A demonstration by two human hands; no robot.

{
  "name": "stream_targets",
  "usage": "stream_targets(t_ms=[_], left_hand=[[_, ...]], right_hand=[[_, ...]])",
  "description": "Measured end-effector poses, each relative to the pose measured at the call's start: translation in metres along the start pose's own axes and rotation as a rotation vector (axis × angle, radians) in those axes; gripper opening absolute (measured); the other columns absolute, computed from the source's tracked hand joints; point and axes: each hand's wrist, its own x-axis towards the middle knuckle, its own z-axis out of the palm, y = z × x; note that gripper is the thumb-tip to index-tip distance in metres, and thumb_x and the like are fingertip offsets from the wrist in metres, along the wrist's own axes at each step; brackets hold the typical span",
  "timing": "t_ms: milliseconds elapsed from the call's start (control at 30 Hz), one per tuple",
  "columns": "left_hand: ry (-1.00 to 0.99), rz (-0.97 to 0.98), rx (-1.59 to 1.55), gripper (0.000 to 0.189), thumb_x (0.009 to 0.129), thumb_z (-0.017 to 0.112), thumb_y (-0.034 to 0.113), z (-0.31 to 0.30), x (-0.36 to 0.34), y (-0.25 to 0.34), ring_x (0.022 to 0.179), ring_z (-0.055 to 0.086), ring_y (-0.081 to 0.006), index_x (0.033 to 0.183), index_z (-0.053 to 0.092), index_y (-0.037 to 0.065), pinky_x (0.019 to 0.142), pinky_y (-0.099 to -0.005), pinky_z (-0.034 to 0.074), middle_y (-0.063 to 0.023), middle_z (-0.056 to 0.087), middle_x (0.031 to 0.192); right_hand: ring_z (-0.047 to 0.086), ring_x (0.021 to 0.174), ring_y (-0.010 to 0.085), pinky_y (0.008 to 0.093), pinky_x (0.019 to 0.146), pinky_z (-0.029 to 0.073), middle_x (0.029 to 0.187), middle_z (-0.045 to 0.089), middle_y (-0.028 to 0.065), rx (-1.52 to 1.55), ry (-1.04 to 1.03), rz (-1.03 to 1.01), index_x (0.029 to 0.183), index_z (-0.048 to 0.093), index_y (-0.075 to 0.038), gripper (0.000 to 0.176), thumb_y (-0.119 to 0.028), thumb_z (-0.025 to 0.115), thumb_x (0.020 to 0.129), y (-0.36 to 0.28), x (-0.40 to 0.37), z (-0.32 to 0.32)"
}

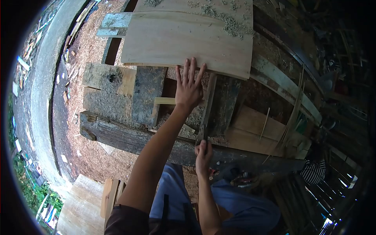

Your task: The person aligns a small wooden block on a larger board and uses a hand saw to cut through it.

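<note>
A wide pale wooden board (184, 39) lies across the upper middle of the bench, with curly shavings on its far part. My left hand (189, 88) reaches over its near edge, fingers stretched out and resting on the board. Closer to my body, my right hand (203, 153) is closed around the dark handle of a narrow tool (202, 134); its kind is hard to make out. The tool points away from me towards the board, among the planks under it. A short yellowish strip of wood (165, 100) lies just left of my left wrist.
A thick weathered beam (117, 131) runs along the bench's near side. Shaving-covered planks (107, 88) lie to the left, thin brown panels (254, 125) to the right. Wood shavings cover the ground (105, 164). A flat panel (84, 203) stands at lower left.
</note>
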Motion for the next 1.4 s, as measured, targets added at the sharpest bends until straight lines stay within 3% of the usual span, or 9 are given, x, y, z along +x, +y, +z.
stream_targets(t_ms=[267,333,767,867,933,1067,1167,1300,1400], left_hand=[[0.048,-0.002,0.007,0.076,0.094,0.049,0.022,0.002,0.002,0.001,0.156,0.005,-0.0382,0.162,0.016,0.019,0.124,-0.0603,0.004,-0.0193,0.009,0.168],[0.066,-0.002,-0.015,0.076,0.094,0.049,0.022,0.005,0.003,-0.003,0.156,0.005,-0.0382,0.162,0.016,0.019,0.124,-0.0603,0.003,-0.0195,0.009,0.168],[0.006,-0.020,-0.003,0.073,0.098,0.047,0.021,0.004,-0.002,0.001,0.156,0.003,-0.0368,0.163,0.015,0.020,0.124,-0.0595,0.002,-0.0179,0.008,0.169],[0.009,-0.031,-0.005,0.070,0.099,0.045,0.021,0.003,0.002,0.000,0.156,0.005,-0.0358,0.163,0.015,0.021,0.124,-0.0595,0.002,-0.0170,0.008,0.169],[0.025,-0.032,-0.012,0.069,0.100,0.045,0.022,0.005,0.002,0.002,0.156,0.005,-0.0350,0.163,0.015,0.022,0.124,-0.0593,0.003,-0.0163,0.009,0.169],[0.043,-0.023,-0.013,0.069,0.100,0.045,0.022,0.005,0.003,-0.003,0.156,0.006,-0.0359,0.162,0.015,0.022,0.124,-0.0599,0.003,-0.0168,0.010,0.168],[0.033,-0.028,-0.026,0.069,0.099,0.045,0.021,0.000,0.003,0.003,0.156,0.006,-0.0362,0.162,0.016,0.022,0.124,-0.0599,0.003,-0.0171,0.010,0.168],[0.035,-0.029,0.004,0.069,0.099,0.044,0.020,0.004,0.002,0.001,0.156,0.006,-0.0364,0.162,0.018,0.022,0.124,-0.0601,0.003,-0.0173,0.009,0.168],[0.039,-0.025,-0.048,0.068,0.098,0.045,0.020,0.006,0.003,-0.001,0.156,0.006,-0.0371,0.161,0.020,0.022,0.124,-0.0602,0.003,-0.0176,0.010,0.168]], right_hand=[[0.042,0.068,0.0063,0.0254,0.062,0.039,0.077,0.044,-0.0031,0.018,0.057,0.069,0.094,0.052,-0.005,0.032,-0.034,0.052,0.108,0.018,-0.026,-0.004],[0.035,0.060,0.0067,0.0271,0.056,0.029,0.067,0.039,-0.0030,0.031,0.053,-0.021,0.085,0.045,-0.008,0.037,-0.035,0.044,0.110,0.013,-0.016,0.007],[0.033,0.057,0.0070,0.0273,0.055,0.028,0.063,0.035,-0.0037,0.033,0.064,0.018,0.084,0.042,-0.009,0.037,-0.035,0.044,0.110,0.015,-0.032,-0.002],[0.039,0.061,0.0059,0.0248,0.054,0.031,0.070,0.043,-0.0031,0.058,0.046,0.195,0.089,0.051,-0.007,0.036,-0.039,0.050,0.107,0.023,-0.049,-0.006],[0.039,0.060,0.0044,0.0236,0.053,0.030,0.070,0.044,-0.0037,-0.045,0.076,-0.038,0.091,0.051,-0.008,0.035,-0.039,0.052,0.107,0.040,-0.034,0.000],[0.040,0.061,0.0040,0.0229,0.053,0.031,0.073,0.045,-0.0047,0.121,0.044,0.109,0.093,0.054,-0.007,0.033,-0.037,0.054,0.106,0.043,-0.065,-0.010],[0.039,0.061,0.0045,0.0232,0.054,0.031,0.072,0.044,-0.0047,0.003,0.097,0.103,0.090,0.054,-0.006,0.034,-0.036,0.053,0.107,0.051,-0.072,-0.025],[0.041,0.064,0.0051,0.0232,0.058,0.035,0.074,0.044,-0.0049,0.007,0.026,0.043,0.093,0.056,-0.004,0.033,-0.034,0.055,0.106,-0.014,-0.004,-0.009],[0.037,0.061,0.0059,0.0260,0.055,0.031,0.069,0.041,-0.0039,-0.007,0.030,0.016,0.088,0.052,-0.006,0.035,-0.034,0.049,0.108,0.021,-0.037,-0.010]])
